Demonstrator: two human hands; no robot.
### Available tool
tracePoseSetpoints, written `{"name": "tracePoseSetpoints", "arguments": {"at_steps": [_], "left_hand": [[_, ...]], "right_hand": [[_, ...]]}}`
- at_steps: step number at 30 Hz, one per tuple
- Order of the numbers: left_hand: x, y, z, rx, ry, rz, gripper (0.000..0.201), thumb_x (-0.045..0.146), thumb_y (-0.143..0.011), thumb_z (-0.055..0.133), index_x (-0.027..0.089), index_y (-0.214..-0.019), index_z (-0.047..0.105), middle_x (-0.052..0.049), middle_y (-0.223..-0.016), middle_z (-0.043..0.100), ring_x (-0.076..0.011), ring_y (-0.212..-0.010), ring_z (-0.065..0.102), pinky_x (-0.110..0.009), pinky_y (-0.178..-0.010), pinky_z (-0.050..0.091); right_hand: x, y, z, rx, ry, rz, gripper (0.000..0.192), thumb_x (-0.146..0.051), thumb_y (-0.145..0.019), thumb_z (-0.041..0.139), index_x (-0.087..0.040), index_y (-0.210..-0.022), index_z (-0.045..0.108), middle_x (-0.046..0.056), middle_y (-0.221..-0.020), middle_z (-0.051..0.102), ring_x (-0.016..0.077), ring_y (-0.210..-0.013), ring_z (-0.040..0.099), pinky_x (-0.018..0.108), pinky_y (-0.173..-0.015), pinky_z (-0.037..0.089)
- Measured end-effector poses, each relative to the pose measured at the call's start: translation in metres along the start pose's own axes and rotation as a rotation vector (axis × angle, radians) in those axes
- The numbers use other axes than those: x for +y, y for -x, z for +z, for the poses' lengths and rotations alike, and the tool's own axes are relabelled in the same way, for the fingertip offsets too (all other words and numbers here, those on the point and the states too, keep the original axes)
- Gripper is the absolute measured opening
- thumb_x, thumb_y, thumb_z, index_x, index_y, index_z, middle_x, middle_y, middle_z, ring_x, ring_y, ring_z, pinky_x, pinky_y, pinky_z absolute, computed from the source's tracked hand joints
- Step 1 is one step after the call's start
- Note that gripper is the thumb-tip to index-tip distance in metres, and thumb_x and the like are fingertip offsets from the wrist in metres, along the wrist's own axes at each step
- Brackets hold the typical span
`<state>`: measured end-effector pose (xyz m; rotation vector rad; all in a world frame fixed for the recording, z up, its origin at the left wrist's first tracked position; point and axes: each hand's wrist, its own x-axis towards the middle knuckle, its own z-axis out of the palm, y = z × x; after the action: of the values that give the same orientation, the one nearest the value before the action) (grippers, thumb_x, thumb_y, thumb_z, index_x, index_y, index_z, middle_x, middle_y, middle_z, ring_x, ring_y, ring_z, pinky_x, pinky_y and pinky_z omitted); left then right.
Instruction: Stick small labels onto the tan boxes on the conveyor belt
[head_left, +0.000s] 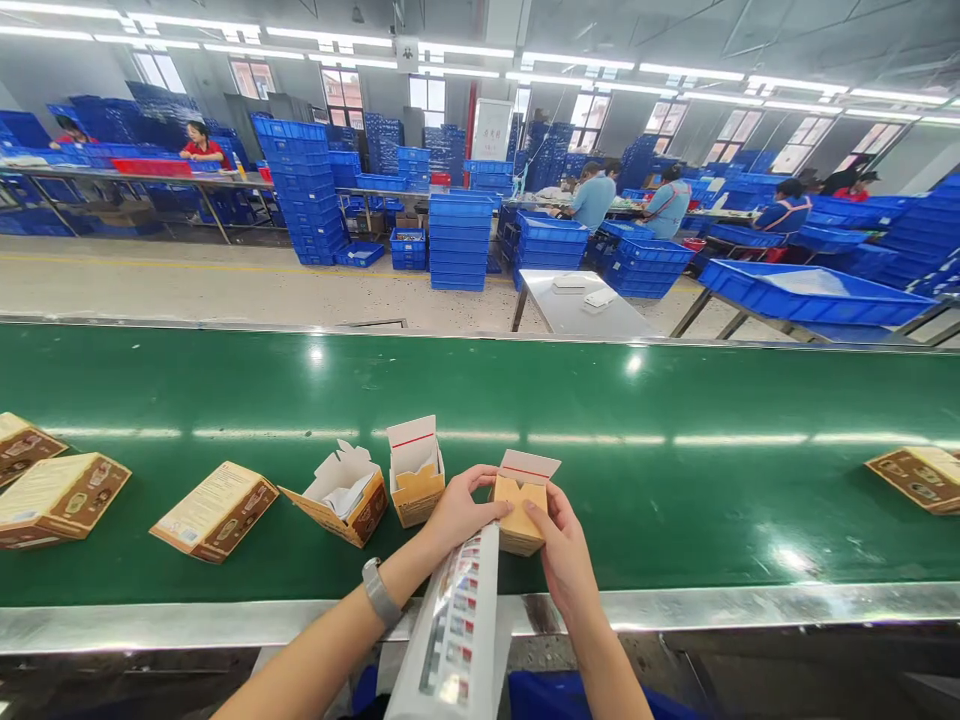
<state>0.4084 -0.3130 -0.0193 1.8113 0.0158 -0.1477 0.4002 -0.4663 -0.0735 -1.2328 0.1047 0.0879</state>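
A wide green belt [675,500] runs across the view with a steel rail [750,605] along its near edge, and this belt is the surface that carries everything here. Behind it lies a workshop floor with stacks of blue crates [457,240] and seated people at long tables, well apart from the hands. On the belt to the left lie 3 closed cartons, the nearest of them [216,510] flat on its side; another closed carton [911,478] lies far right. Nearer the middle an open carton [341,497] lies tilted with white paper showing in its mouth, and just beside it a second open carton [415,480] stands upright with its flap up. A long printed sleeve [457,630] slants up from below the rail to the hands. The box [520,510] in hand stands on the belt near the rail, its flap raised. The left hand [459,512] grasps the box's left side, with the top of the sleeve at its palm, and the right hand [564,555] grips the right side, fingers curled round it. The step looks like packing: box held open and steady. By my judgement the next move calls for lining the sleeve up with the narrow mouth while 1 hand braces the box
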Motion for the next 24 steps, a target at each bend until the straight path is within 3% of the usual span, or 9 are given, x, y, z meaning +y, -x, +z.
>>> {"name": "tracePoseSetpoints", "arguments": {"at_steps": [5,7,9,12,14,16,20,24], "left_hand": [[0.004,-0.005,0.016,-0.022,0.010,0.046,0.034,0.008,-0.071,0.065,0.014,-0.105,0.067,-0.010,-0.115,0.072,-0.0257,-0.110,0.066,-0.037,-0.097,0.051],[0.008,0.000,0.019,-0.021,0.004,0.072,0.035,0.013,-0.076,0.065,0.015,-0.111,0.065,-0.011,-0.120,0.070,-0.0255,-0.114,0.065,-0.037,-0.100,0.049],[0.012,0.007,0.016,-0.019,-0.006,0.088,0.051,0.023,-0.078,0.071,0.017,-0.127,0.059,-0.012,-0.128,0.067,-0.0269,-0.118,0.062,-0.039,-0.102,0.048],[0.016,0.020,0.006,-0.080,-0.094,0.150,0.085,0.030,-0.069,0.082,0.024,-0.144,0.044,-0.010,-0.138,0.061,-0.0295,-0.121,0.060,-0.042,-0.104,0.046],[0.017,0.024,0.000,-0.142,-0.162,0.207,0.089,0.027,-0.066,0.084,0.027,-0.145,0.044,-0.007,-0.141,0.059,-0.0290,-0.124,0.058,-0.041,-0.106,0.044],[0.015,0.023,-0.003,-0.187,-0.196,0.237,0.083,0.024,-0.067,0.083,0.027,-0.142,0.046,-0.005,-0.139,0.061,-0.0274,-0.121,0.060,-0.038,-0.104,0.046],[0.010,0.019,0.007,-0.215,-0.208,0.231,0.069,0.029,-0.073,0.079,0.026,-0.136,0.053,-0.004,-0.126,0.069,-0.0264,-0.105,0.068,-0.035,-0.090,0.053],[0.024,0.048,0.008,-0.136,-0.232,0.236,0.066,0.032,-0.076,0.079,0.030,-0.137,0.054,-0.004,-0.127,0.069,-0.0272,-0.111,0.067,-0.034,-0.093,0.051]], "right_hand": [[-0.004,0.001,-0.001,0.034,0.030,-0.040,0.049,-0.036,-0.078,0.068,-0.023,-0.123,0.055,0.009,-0.124,0.067,0.0289,-0.111,0.065,0.043,-0.091,0.055],[-0.005,-0.001,-0.006,0.021,0.056,-0.045,0.051,-0.041,-0.079,0.069,-0.022,-0.125,0.055,0.010,-0.124,0.067,0.0294,-0.111,0.065,0.044,-0.092,0.055],[-0.007,-0.003,-0.018,-0.001,0.103,-0.066,0.058,-0.049,-0.083,0.067,-0.022,-0.132,0.052,0.012,-0.127,0.065,0.0301,-0.115,0.063,0.045,-0.094,0.054],[-0.014,-0.005,-0.042,-0.190,0.231,-0.173,0.085,-0.052,-0.074,0.077,-0.025,-0.145,0.040,0.014,-0.137,0.060,0.0317,-0.126,0.057,0.048,-0.099,0.052],[-0.020,-0.005,-0.057,-0.324,0.368,-0.273,0.098,-0.043,-0.064,0.087,-0.027,-0.147,0.039,0.013,-0.140,0.058,0.0320,-0.127,0.057,0.050,-0.101,0.051],[-0.024,-0.005,-0.067,-0.343,0.499,-0.355,0.089,-0.036,-0.064,0.089,-0.028,-0.142,0.047,0.011,-0.137,0.060,0.0311,-0.122,0.060,0.050,-0.099,0.052],[-0.024,-0.003,-0.078,-0.266,0.661,-0.523,0.045,-0.035,-0.075,0.079,-0.026,-0.118,0.068,0.011,-0.129,0.063,0.0312,-0.119,0.061,0.042,-0.083,0.061],[-0.031,0.014,-0.083,-0.187,0.749,-0.656,0.036,-0.045,-0.076,0.077,-0.026,-0.106,0.074,0.011,-0.122,0.067,0.0308,-0.103,0.069,0.040,-0.073,0.063]]}}
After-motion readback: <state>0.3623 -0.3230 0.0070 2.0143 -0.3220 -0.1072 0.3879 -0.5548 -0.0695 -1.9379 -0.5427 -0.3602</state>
